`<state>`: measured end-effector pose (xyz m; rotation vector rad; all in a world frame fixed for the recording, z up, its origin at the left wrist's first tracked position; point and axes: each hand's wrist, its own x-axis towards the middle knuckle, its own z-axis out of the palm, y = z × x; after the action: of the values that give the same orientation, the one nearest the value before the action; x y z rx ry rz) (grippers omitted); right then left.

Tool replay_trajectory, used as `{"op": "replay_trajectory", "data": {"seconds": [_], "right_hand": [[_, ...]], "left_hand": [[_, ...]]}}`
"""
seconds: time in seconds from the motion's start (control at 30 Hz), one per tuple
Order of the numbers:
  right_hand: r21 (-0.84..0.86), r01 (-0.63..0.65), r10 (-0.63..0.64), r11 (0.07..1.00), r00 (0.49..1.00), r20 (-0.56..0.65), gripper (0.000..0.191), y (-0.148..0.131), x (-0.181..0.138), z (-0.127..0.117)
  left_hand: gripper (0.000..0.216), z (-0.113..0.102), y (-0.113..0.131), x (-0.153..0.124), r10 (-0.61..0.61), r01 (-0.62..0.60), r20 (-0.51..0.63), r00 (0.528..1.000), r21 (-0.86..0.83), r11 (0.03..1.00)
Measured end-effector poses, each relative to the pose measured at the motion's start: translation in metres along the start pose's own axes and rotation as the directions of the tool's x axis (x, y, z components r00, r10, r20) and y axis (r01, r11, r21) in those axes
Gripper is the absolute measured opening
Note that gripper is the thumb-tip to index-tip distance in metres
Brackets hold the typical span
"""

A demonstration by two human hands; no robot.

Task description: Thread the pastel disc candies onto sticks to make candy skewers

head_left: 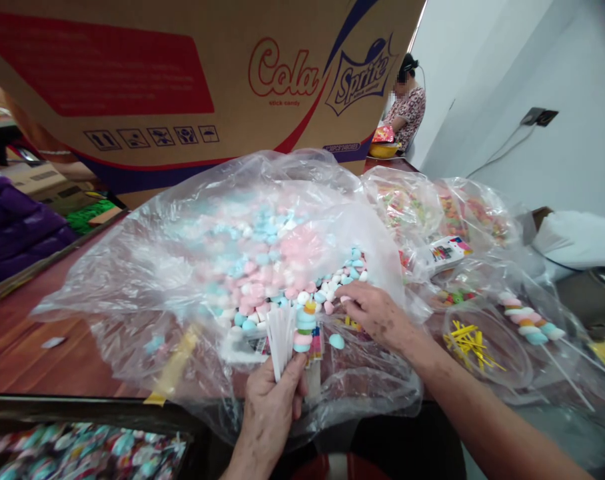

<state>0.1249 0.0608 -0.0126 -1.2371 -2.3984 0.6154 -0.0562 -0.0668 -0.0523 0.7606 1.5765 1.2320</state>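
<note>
My left hand (272, 403) is closed around a bundle of white sticks (281, 340) and a candy skewer (304, 333). Blue, pink, green and orange pieces are stacked on that skewer. At the near edge of a heap of pink, white and blue marshmallows (255, 290), my right hand (375, 317) has its fingers pinched on a small pale pink marshmallow (344, 300). The heap lies in a large clear plastic bag (132, 267) spread over the table. One loose blue marshmallow (336, 341) rests below my right hand.
A large cardboard box (222, 133) stands behind the bag. To the right are yellow twist ties (470, 343), finished marshmallow skewers (530, 317) and bags of colourful candy (442, 207). A box of wrapped candies (92, 450) sits lower left. Another person (407, 110) sits at the back.
</note>
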Motion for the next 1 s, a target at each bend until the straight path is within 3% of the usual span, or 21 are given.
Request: {"op": "replay_trajectory", "data": {"seconds": [0.17,0.3,0.4,0.57,0.8,0.9,1.0], "right_hand": [[0.046,0.13,-0.131,0.991,0.991,0.029,0.025,-0.011,-0.02,0.003],[-0.123,0.277,-0.262,0.953,0.956,0.131,0.024,-0.019,-0.04,0.03],[-0.233,0.313,-0.29,0.921,0.949,0.127,0.024,-0.018,-0.045,0.044],[-0.211,0.221,-0.227,0.952,0.974,-0.005,0.033,-0.008,-0.03,0.034],[0.007,0.054,-0.054,0.999,0.995,0.086,0.036,0.0,-0.021,0.009],[0.103,0.011,-0.011,0.995,1.0,-0.003,0.027,0.002,-0.021,0.0],[0.016,0.043,-0.041,0.999,0.993,-0.107,0.026,-0.001,-0.017,0.003]], "left_hand": [[0.047,0.001,0.005,-0.003,-0.012,0.012,0.002,1.0,-0.035,0.999],[0.047,0.003,0.006,-0.003,0.013,-0.013,-0.01,1.0,-0.025,1.0],[0.047,0.002,0.004,-0.002,0.016,-0.017,-0.017,1.0,-0.02,1.0],[0.048,0.002,0.003,-0.002,0.006,-0.006,0.0,1.0,-0.041,0.999],[0.047,0.002,0.007,-0.002,-0.013,0.014,0.005,1.0,-0.029,0.999],[0.045,0.002,0.007,-0.003,-0.004,0.004,0.004,1.0,-0.025,1.0],[0.045,0.002,0.007,-0.003,0.002,-0.002,0.001,1.0,-0.013,1.0]]}}
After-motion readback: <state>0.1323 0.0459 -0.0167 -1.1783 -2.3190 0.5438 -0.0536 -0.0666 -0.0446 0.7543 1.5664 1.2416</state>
